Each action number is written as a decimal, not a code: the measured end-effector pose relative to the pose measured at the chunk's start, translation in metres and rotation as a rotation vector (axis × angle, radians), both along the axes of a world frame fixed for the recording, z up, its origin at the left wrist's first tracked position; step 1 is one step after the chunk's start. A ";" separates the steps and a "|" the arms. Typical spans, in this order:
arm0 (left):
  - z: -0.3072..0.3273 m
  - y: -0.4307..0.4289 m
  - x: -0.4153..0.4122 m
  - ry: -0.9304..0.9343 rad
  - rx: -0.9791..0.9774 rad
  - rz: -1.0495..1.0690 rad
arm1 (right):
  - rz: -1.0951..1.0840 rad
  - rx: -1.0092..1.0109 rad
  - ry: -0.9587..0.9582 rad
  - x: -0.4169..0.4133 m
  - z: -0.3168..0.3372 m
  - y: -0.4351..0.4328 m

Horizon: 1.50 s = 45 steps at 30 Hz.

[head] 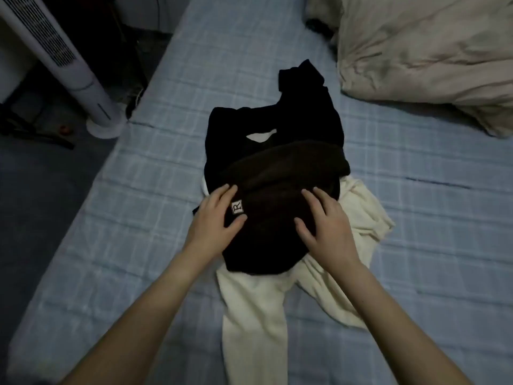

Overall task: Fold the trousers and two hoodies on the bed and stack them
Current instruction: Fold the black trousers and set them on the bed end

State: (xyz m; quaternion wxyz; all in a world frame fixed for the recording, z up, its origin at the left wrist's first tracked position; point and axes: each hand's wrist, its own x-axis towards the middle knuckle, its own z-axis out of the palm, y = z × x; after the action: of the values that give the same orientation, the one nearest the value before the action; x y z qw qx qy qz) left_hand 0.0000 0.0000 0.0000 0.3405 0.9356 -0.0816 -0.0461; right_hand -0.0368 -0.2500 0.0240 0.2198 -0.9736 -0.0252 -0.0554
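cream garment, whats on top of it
A dark garment with an R label covers its far end, with the left hand and right hand resting on top. How far the cream garment extends underneath is hidden.

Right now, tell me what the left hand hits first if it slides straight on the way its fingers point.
The left hand lies on the dark brown garment. Sliding on, it would probably meet that garment's raised fold first, then the black garment beyond.

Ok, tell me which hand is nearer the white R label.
Left. The left hand sits beside the R label, thumb below it; the right hand rests farther right on the dark garment.
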 end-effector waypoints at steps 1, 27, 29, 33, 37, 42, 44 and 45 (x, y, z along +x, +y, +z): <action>-0.017 0.001 0.014 -0.004 -0.002 0.037 | -0.006 -0.030 0.002 0.016 -0.018 -0.002; -0.115 -0.013 0.053 0.069 -0.170 0.194 | -0.308 0.318 -0.005 0.047 -0.119 -0.034; -0.111 -0.011 0.044 0.005 -0.108 0.162 | -0.304 0.333 -0.024 0.042 -0.108 -0.036; -0.101 -0.011 0.025 -0.055 -0.134 0.142 | -0.289 0.377 -0.039 0.029 -0.089 -0.028; -0.095 -0.018 0.012 0.002 -0.331 0.272 | -0.280 0.399 -0.045 0.014 -0.082 -0.021; -0.091 -0.013 0.004 0.201 -0.454 0.351 | -0.258 0.425 0.030 -0.001 -0.078 -0.023; -0.088 -0.009 -0.001 0.259 -0.427 0.351 | -0.244 0.441 0.071 -0.004 -0.072 -0.026; -0.085 -0.007 -0.003 0.278 -0.424 0.365 | -0.248 0.447 0.083 -0.005 -0.068 -0.026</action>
State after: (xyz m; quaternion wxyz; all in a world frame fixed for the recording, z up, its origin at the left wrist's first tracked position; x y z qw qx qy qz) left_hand -0.0028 -0.0073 -0.0850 0.5386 0.8276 0.1273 -0.0938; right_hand -0.0416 -0.2761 -0.0439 0.4221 -0.8979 0.1161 -0.0461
